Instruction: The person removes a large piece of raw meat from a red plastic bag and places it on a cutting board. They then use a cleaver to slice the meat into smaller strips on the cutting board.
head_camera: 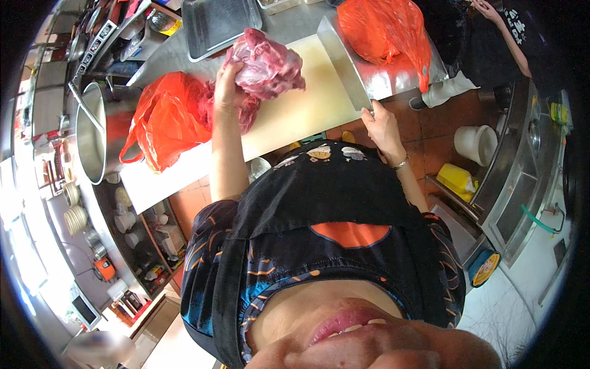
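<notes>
My left hand (227, 87) grips a large piece of raw red meat (269, 67), raised over a pale cutting board (306, 108). More raw meat (249, 115) lies on the board below that hand, partly hidden by my wrist. It borders a red plastic bag (168, 122) at the left end of the board. My right hand (386, 127) holds a broad-bladed cleaver by its handle, which my fingers mostly cover. The cleaver's blade (343, 64) extends away from me over the right end of the board, apart from the meat.
Beyond the board is a dark metal tray (221, 25) on the steel counter (295, 20). Another red plastic bag (385, 32) rests at the right. A large metal pot (91, 133) stands left. Another person's forearm (509, 39) shows at top right, above a white bucket (477, 144).
</notes>
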`<action>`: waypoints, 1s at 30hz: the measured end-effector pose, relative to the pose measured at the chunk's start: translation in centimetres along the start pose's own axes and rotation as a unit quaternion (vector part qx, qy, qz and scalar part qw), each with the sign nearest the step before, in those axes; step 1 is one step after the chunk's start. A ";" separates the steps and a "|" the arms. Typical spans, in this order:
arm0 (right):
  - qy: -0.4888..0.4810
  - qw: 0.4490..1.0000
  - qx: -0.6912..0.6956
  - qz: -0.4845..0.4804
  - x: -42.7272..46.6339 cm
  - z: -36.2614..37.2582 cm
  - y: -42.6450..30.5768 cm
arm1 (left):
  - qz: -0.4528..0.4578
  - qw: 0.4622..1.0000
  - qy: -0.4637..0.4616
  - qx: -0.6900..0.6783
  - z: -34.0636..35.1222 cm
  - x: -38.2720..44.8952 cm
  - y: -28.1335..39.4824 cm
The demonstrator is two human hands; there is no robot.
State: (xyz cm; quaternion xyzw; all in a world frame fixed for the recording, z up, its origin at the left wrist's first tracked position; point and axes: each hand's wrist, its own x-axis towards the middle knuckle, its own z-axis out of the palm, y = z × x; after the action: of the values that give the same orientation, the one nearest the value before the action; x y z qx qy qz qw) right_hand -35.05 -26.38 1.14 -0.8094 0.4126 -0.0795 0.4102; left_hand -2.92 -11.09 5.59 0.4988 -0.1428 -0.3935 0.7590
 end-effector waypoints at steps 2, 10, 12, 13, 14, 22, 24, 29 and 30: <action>0.016 1.000 0.000 -0.013 0.3 0.4 1.6 | -0.047 0.994 -0.102 -0.013 -0.2 0.8 1.8; 0.018 1.000 -0.011 0.005 0.4 0.8 0.4 | -0.075 0.824 -0.147 0.543 -2.5 8.6 -4.5; 0.027 0.999 -0.041 -0.001 0.2 1.1 0.4 | -0.032 0.800 -0.111 0.588 -2.3 8.3 -6.0; 0.046 0.997 -0.055 -0.006 -0.2 1.1 0.4 | -0.033 0.827 -0.111 0.551 0.1 6.9 -6.0; 0.061 0.996 -0.066 -0.018 -0.5 1.2 0.2 | -0.034 0.851 -0.103 0.514 1.5 5.6 -5.9; 0.032 0.994 -0.093 -0.046 -1.0 1.4 -3.4 | 0.077 0.703 -0.145 0.692 0.4 3.0 -9.2; 0.024 0.993 -0.104 -0.049 -0.8 1.8 -3.3 | 0.023 0.731 -0.122 0.671 0.5 3.3 -9.2; 0.016 0.992 -0.109 -0.056 -0.8 2.4 -3.5 | -0.100 0.904 -0.060 0.411 0.3 2.7 -9.2; 0.016 0.992 -0.109 -0.056 -0.8 2.5 -3.4 | -0.097 0.917 -0.060 0.383 0.2 2.6 -9.1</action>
State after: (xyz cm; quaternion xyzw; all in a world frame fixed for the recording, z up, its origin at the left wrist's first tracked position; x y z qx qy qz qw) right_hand -32.34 -23.20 2.19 -0.8698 0.3792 -0.0696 0.3079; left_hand -5.50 -14.90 -2.67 0.7378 -0.2790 -0.4095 0.4584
